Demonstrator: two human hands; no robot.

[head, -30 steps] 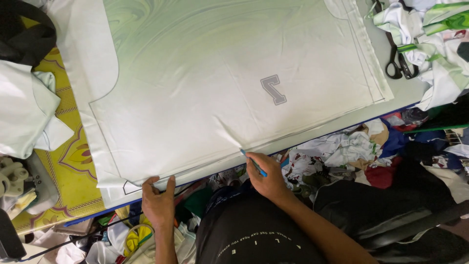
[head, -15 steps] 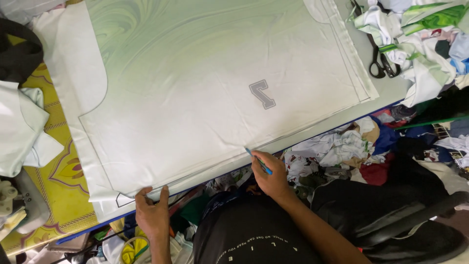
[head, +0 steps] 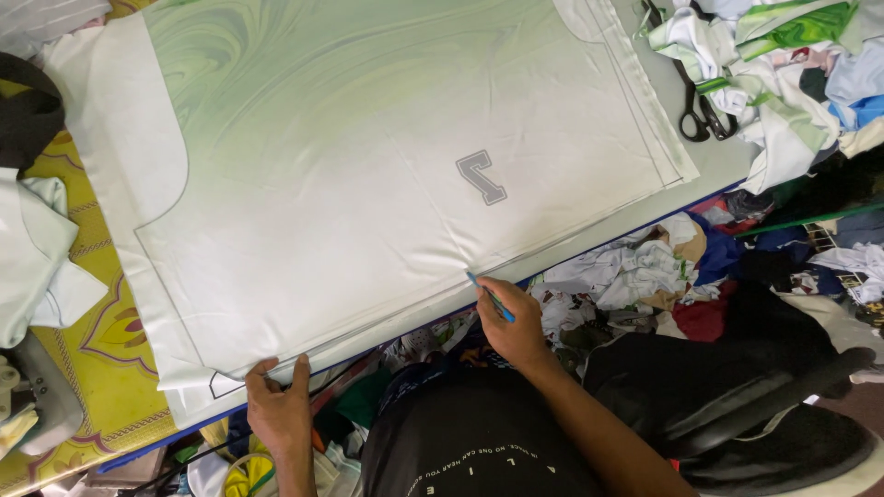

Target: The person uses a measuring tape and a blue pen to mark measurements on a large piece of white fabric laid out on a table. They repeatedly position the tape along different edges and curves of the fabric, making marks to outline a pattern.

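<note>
Cluttered sewing workspace, viewed from above: pale grey table [head: 727, 166] with a blue front edge, yellow patterned cloth [head: 87, 368] along the left side, heaped fabric scraps [head: 635, 271] below the front edge. Spread flat across the table: large white fabric panel [head: 387, 166] with a green swirl print toward the top and a grey numeral print [head: 481, 176] right of centre. Panel cut in a garment shape, curved notch at the left, lower edge running along the table front. Left hand [head: 276, 405] at the lower left corner of the panel, fingers spread and pressed flat on the fabric edge; grip wide, nothing enclosed. Right hand [head: 516, 322] at the lower edge of the panel, right of the left hand and well apart from it; grip narrow, closed around a thin blue marking tool [head: 489, 294]. Tool tip touching the fabric just at the lower edge, below the numeral print. Kind of tool (chalk pencil or pen) not distinguishable. Black-handled scissors [head: 697, 110] lying on the bare table at the upper right, just beside the panel's right edge. Pile of green, white and blue garments [head: 783, 64] at the far upper right, partly over the scissors. Folded white cloth [head: 37, 258] at the left edge, dark cloth [head: 32, 115] above it. Black shirt [head: 470, 442] of the person in the foreground.
</note>
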